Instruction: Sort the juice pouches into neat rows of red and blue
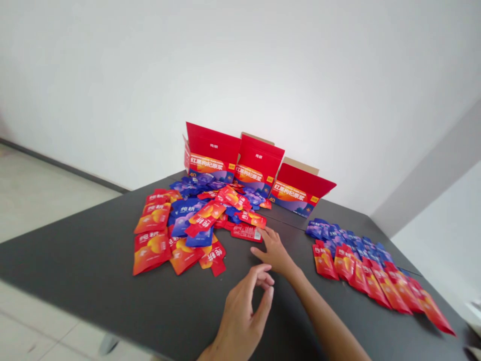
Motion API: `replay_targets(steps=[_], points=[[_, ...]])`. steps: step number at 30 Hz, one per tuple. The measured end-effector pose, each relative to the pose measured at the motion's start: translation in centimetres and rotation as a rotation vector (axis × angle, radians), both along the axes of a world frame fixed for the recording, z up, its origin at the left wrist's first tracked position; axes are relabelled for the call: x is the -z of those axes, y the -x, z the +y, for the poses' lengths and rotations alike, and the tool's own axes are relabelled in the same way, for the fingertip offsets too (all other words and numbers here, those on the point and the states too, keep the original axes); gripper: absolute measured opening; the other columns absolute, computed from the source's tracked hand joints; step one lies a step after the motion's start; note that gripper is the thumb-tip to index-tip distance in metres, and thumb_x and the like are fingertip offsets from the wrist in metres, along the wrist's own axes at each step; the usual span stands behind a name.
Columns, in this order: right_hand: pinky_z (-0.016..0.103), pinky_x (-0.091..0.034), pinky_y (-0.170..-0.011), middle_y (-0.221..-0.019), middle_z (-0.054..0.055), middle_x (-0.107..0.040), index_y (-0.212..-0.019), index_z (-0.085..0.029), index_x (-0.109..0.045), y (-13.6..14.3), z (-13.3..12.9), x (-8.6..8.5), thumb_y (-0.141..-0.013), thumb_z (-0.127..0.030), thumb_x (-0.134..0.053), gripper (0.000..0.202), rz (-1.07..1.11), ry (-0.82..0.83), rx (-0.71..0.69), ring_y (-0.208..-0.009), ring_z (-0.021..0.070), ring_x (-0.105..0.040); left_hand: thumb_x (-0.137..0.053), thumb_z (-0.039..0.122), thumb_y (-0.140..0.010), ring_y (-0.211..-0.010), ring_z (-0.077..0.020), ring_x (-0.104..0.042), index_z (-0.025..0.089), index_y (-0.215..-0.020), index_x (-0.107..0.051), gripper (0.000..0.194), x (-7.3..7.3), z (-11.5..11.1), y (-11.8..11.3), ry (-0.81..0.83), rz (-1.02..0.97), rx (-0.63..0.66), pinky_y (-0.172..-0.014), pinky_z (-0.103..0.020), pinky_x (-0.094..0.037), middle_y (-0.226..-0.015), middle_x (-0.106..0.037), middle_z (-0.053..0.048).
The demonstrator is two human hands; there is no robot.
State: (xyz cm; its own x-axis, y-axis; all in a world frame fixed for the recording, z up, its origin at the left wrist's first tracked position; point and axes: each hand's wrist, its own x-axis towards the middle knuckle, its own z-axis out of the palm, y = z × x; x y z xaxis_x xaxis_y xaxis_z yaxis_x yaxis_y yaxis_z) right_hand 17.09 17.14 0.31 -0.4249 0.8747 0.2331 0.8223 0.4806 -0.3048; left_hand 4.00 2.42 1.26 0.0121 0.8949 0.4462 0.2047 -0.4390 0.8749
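A red pouch (242, 231), its small print illegible, lies on the counter (93, 250) just beside the spread, empty grip of the right hand (277, 254), the left hand (240, 313) curling with thumb and fingers apart, near heaped pouches (153, 246) lettered 纯耕 and boxes (214, 145) reading 红黑枸杞原浆, two partly hidden behind the heap.

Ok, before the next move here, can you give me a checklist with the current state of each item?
1. Left hand free: ok, nothing visible in it.
2. Right hand gripping the nearest red pouch: not ok, the fingertips are at its edge but not closed around it; contact is unclear.
3. Box flaps up: ok, on all three boxes.
4. Pile sorted by colour: not ok, red and blue mixed.
5. Box contents: cannot tell, the fronts hide the insides.
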Motion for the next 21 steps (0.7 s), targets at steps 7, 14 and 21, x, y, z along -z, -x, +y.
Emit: replay_targets(steps=[7, 14, 21], points=[[0.039, -0.045, -0.09, -0.117, 0.013, -0.066, -0.125, -0.023, -0.062, 3.1, 1.8, 0.6, -0.097, -0.042, -0.046, 0.037, -0.222, -0.139, 0.113, -0.113, 0.0292, -0.055, -0.053, 0.027, -0.094, -0.096, -0.0219, -0.067, 0.023, -0.12, -0.056, 0.027, 0.5, 0.1, 0.2, 0.036, -0.008, -0.078, -0.09, -0.035, -0.052, -0.103, -0.07, -0.006], [0.025, -0.035, -0.058, -0.067, 0.005, -0.063, -0.082, -0.019, -0.063, -0.2, -2.8, -2.8, -0.102, -0.035, -0.029, 0.042, -0.094, -0.121, 0.162, -0.059, 0.0158, -0.057, -0.053, 0.041, -0.093, -0.127, -0.0268, -0.052, 0.02, -0.126, -0.051, 0.038, 2.4, 1.8, 0.4, 0.156, -0.27, -0.185, -0.106, -0.046, -0.044, -0.135, -0.055, -0.013], [0.023, -0.026, -0.048, -0.061, -0.003, -0.043, -0.068, -0.02, -0.045, -0.1, -13.2, -2.3, -0.098, -0.053, -0.035, 0.046, 0.8, 0.322, 0.073, -0.054, 0.0098, -0.034, -0.059, 0.061, -0.083, -0.1, -0.0297, -0.069, 0.014, -0.103, -0.068, 0.051, 0.0, 1.3, 0.0, 0.518, -0.58, 0.146, -0.083, -0.039, -0.057, -0.104, -0.075, -0.011]])
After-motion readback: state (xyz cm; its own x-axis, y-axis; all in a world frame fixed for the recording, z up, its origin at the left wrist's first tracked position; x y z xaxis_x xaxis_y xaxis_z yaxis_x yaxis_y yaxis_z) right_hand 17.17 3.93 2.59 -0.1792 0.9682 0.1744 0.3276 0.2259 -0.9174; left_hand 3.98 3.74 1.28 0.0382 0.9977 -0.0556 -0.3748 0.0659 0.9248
